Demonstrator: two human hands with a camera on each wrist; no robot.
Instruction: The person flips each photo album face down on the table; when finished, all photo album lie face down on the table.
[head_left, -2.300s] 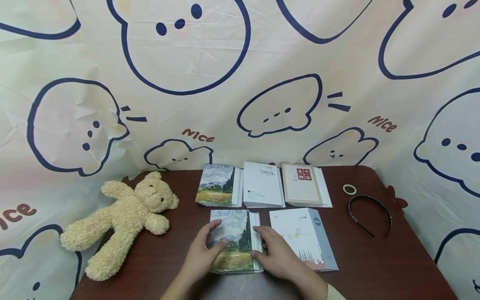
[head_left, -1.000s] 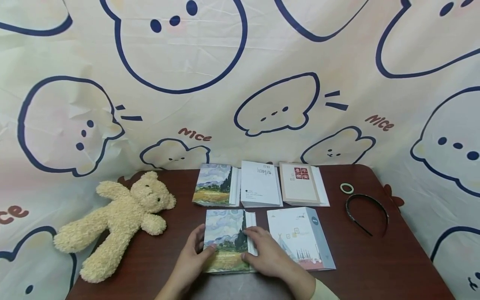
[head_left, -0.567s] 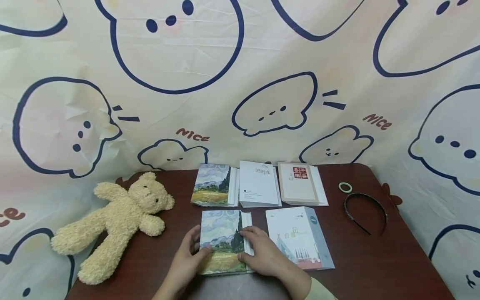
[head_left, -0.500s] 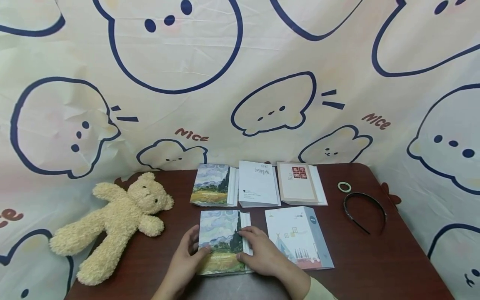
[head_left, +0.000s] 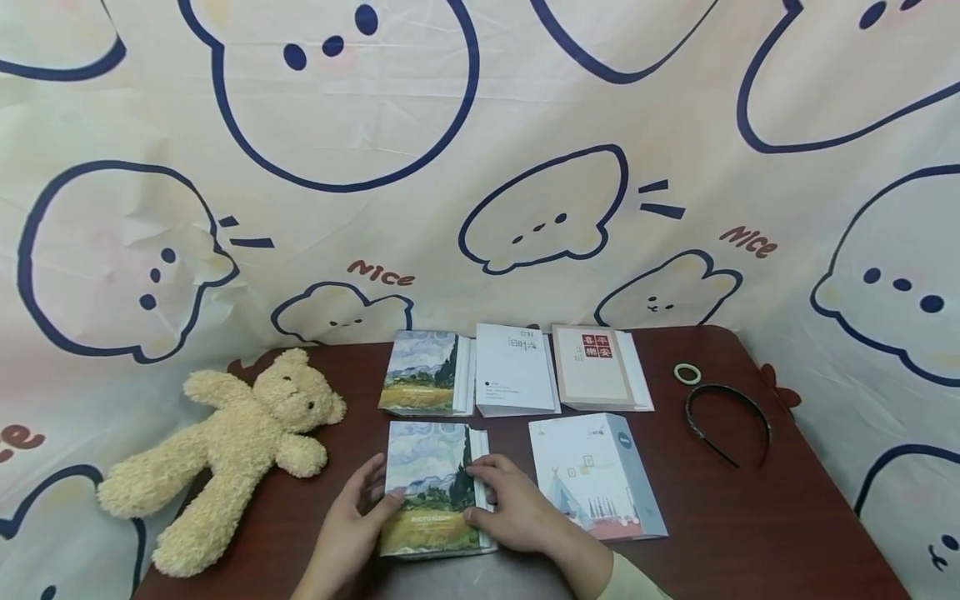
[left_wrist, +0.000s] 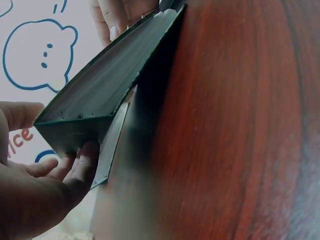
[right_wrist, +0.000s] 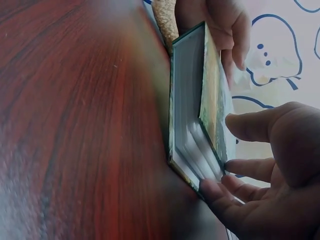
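Note:
A photo album [head_left: 429,487] with a painted landscape cover is in front of me, between both hands. My left hand [head_left: 347,523] holds its left side, thumb on the cover edge; in the left wrist view the fingers lie against the green spine [left_wrist: 67,134]. My right hand [head_left: 517,507] grips the opposite side. In the right wrist view its thumb [right_wrist: 250,127] is on the cover and the other fingers are at the page edges, where pages fan slightly apart. Whether the album's underside fully rests on the table cannot be told.
A pale blue and white album [head_left: 592,475] lies to the right. Behind stand a second landscape album [head_left: 420,371], a white one [head_left: 515,367] and a beige one [head_left: 596,367]. A teddy bear [head_left: 247,450] lies left; a green ring [head_left: 687,373] and a black headband [head_left: 690,417] lie right.
Both hands have moved the landscape album left and slightly toward me, widening the gap to the pale blue album. The left hand has shifted from over the cover to its left edge.

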